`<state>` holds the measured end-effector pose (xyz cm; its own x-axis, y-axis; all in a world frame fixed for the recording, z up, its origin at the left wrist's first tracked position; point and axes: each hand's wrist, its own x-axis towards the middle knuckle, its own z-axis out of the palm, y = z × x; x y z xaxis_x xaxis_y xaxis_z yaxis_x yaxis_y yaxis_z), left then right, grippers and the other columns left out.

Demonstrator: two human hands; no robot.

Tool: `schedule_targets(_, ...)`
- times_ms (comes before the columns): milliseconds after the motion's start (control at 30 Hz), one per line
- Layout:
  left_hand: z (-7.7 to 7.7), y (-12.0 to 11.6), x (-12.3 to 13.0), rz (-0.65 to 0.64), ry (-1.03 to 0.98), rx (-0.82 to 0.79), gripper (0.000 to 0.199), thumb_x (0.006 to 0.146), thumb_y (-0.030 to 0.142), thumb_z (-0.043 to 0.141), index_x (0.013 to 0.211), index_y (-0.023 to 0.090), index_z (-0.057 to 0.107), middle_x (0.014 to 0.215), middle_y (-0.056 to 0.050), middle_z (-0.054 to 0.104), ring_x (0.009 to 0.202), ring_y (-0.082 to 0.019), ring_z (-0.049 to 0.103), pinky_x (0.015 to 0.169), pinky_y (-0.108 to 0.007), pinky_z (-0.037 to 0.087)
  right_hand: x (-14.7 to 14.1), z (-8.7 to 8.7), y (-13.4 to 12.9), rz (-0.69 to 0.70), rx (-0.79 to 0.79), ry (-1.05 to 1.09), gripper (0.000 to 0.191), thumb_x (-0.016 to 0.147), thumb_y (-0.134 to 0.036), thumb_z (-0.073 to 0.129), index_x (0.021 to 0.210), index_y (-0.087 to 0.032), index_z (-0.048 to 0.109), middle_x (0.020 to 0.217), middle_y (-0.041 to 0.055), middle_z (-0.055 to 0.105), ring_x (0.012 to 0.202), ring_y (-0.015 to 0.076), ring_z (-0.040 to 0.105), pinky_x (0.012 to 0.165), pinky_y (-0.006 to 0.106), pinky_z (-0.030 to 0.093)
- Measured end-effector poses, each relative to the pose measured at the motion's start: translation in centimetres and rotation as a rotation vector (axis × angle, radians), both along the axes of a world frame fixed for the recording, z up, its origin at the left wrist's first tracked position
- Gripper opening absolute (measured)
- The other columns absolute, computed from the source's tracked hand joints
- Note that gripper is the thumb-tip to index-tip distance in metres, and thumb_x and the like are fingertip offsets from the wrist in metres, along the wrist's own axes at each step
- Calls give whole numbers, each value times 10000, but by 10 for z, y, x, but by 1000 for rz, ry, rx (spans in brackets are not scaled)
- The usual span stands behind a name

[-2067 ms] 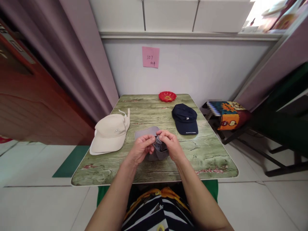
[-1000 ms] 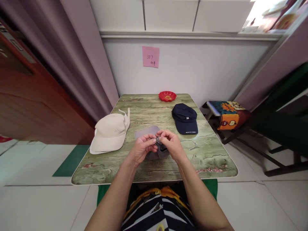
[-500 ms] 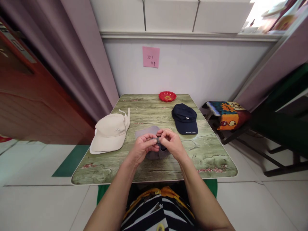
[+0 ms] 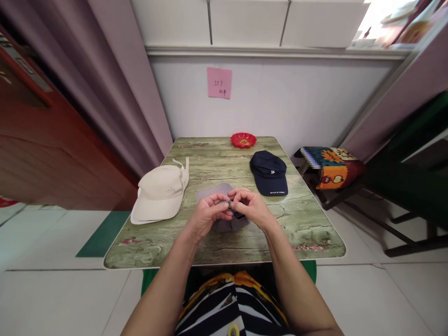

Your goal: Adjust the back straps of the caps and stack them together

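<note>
A grey cap [image 4: 229, 226] lies on the table in front of me, its brim pointing away and largely covered by my hands. My left hand [image 4: 212, 212] pinches the cap's strap from the left. From the right, my right hand [image 4: 250, 207] grips the same strap between thumb and fingers. The two hands almost meet over the cap's back opening; the strap's fastening is too small to make out. A cream cap [image 4: 159, 191] with loose ties rests at the left, and a navy cap [image 4: 269, 172] with white lettering at the right.
The table [image 4: 294, 224] has a green wood-grain top. A red scalloped dish [image 4: 243, 140] stands at its far edge, by the wall. A pink note [image 4: 219, 83] is stuck on the wall. To the right are a cloth-covered stool [image 4: 332, 168] and a dark chair [image 4: 413, 168].
My hands stay at the strap with very little movement. The right hand and forearm have shifted slightly to the right.
</note>
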<state>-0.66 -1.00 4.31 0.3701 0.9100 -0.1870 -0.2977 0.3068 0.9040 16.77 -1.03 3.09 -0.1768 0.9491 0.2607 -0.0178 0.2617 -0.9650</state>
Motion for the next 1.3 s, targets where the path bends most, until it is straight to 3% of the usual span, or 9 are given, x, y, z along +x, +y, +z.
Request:
schedule_targets(267, -1, -2, 2, 13, 8, 52, 377, 675, 235, 815, 941, 148, 563, 774, -24, 698, 584, -146, 692, 577, -255, 598, 1, -2, -2, 30, -127, 103, 228, 707, -362, 764, 624, -193, 634, 1002, 71, 663, 974, 210, 609, 893, 349, 430)
schedule_targets(767, 3, -7, 7, 34, 80, 146, 442, 660, 257, 823, 845, 187, 428, 782, 18, 665, 555, -144, 691, 544, -265, 596, 4, -6, -3, 47, -165, 160, 273, 660, -406, 820, 634, -188, 658, 1009, 76, 680, 956, 218, 627, 870, 346, 462)
schedule_targets(1000, 4, -8, 10, 86, 160, 176, 362, 658, 304, 820, 783, 164, 510, 692, 19, 644, 569, -136, 684, 560, -251, 598, 2, -11, -4, 67, -207, 167, 308, 708, -493, 774, 721, -206, 660, 760, 14, 664, 716, 157, 583, 657, 273, 462)
schedule_targets(1300, 3, -8, 9, 114, 279, 173, 338, 676, 334, 798, 867, 143, 595, 618, -44, 706, 578, -176, 703, 593, -266, 597, 0, -10, -4, 29, -168, 168, 298, 715, -476, 771, 717, -206, 645, 693, -9, 623, 638, 133, 527, 587, 253, 402)
